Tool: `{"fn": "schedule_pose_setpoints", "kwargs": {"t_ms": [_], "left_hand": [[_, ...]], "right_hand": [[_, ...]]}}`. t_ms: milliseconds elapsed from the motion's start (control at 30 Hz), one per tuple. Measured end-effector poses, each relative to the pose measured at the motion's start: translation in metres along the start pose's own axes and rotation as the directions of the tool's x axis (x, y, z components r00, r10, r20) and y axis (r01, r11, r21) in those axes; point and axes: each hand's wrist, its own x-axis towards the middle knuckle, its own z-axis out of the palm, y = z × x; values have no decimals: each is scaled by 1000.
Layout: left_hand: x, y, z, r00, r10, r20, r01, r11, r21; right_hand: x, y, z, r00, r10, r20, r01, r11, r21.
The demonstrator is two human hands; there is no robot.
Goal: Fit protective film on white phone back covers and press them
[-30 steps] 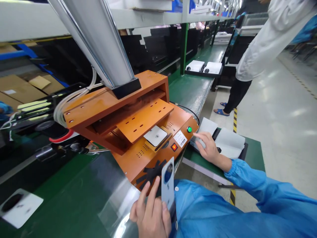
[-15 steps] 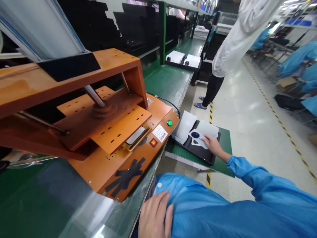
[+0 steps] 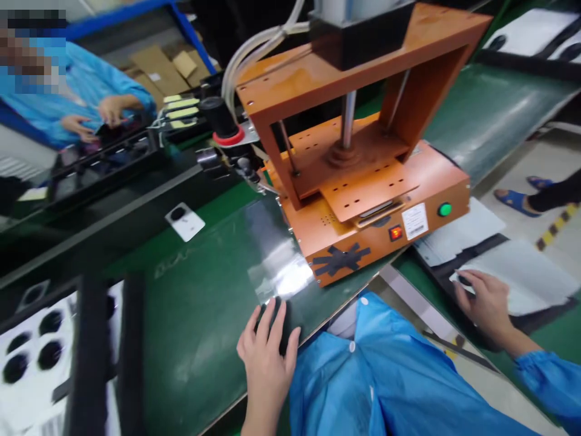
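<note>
My left hand is over the front of the green worktop, fingers spread and nothing visible in them. To the right, my right hand is closed at the edge of a small white panel with a dark circle, mostly hidden by the fingers. That hand is above a dark tray holding stacks of white sheets. Between my hands stands an orange press. Its raised plate is over a small fixture with a pale piece.
A white panel with a dark circle lies left of the press. Black-edged trays with white panels fill the lower left. Across the bench a co-worker in blue handles dark parts. Another person's sandaled feet show at right.
The view has swung left, bringing the left worktop and trays in. My left hand has moved from my lap to over the worktop, fingers spreading. My right hand stays by the tray with the panel.
</note>
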Motion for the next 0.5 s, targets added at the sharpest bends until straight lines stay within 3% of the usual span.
{"fn": "schedule_pose_setpoints", "kwargs": {"t_ms": [67, 133, 233, 300, 400, 500], "left_hand": [[-16, -4, -2, 998, -45, 47, 40, 994, 105], [-31, 3, -4, 996, -62, 67, 54, 992, 117], [-37, 10, -13, 994, -80, 72, 76, 995, 59], [-20, -1, -19, 994, -96, 50, 95, 995, 3], [29, -40, -18, 984, -180, -7, 179, 981, -77], [79, -82, -7, 953, -302, -12, 300, 949, -93]], "right_hand": [[13, -53, 13, 986, -167, 19, 161, 970, 180], [29, -120, 18, 928, -373, -3, 340, 843, 416], [59, -224, 9, 728, -685, -29, 506, 508, 698], [82, -285, 2, 646, -763, -9, 492, 408, 769], [113, -359, 4, 660, -751, 17, 431, 397, 811], [141, -412, 23, 729, -682, 55, 374, 464, 803]]}}
